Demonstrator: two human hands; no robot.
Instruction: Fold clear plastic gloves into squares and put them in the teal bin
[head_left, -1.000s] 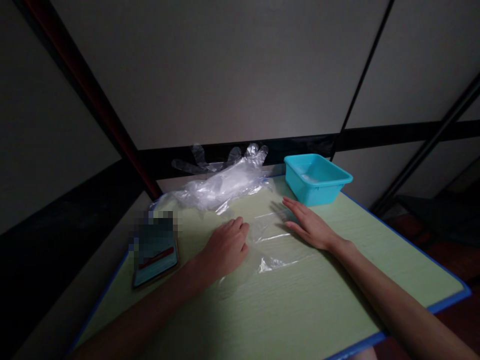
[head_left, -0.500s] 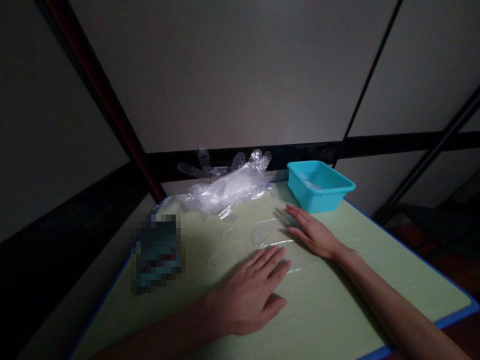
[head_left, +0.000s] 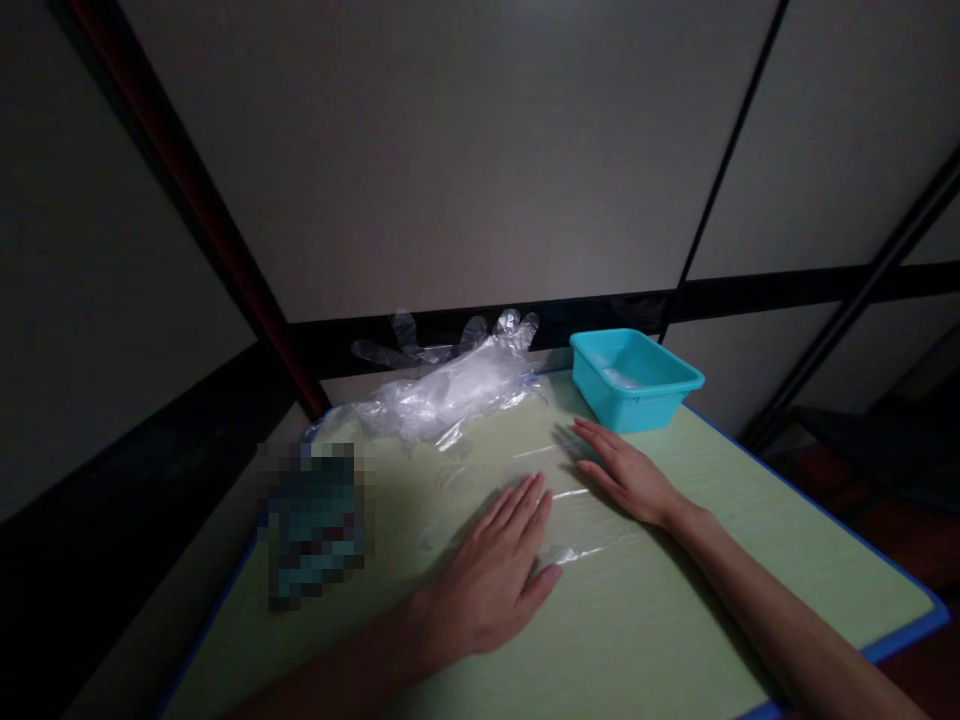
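A clear disposable plastic glove [head_left: 571, 530] lies spread on the light green table; it is so transparent that only its edges and creases catch the light. My left hand [head_left: 491, 575] rests palm down on its left part, fingers stretched out and the thumb apart. On the far right side of the glove is my right hand [head_left: 626, 475], fingers extended and thumb apart, with nothing gripped. Whether the right palm presses on the plastic is hard to tell. Behind both hands lies a heap of similar clear gloves [head_left: 457, 395], some fingers sticking up.
A turquoise plastic basin [head_left: 637, 400] stands at the back right corner, with some clear plastic inside. At the left edge sits a pixelated dark green item [head_left: 319, 525]. The table [head_left: 637, 640] has a blue rim and meets a panelled wall [head_left: 480, 160] at the back.
My left hand has slid slightly left and away from me over the glove, still flat. My right hand has hardly moved. The view has shifted a little.
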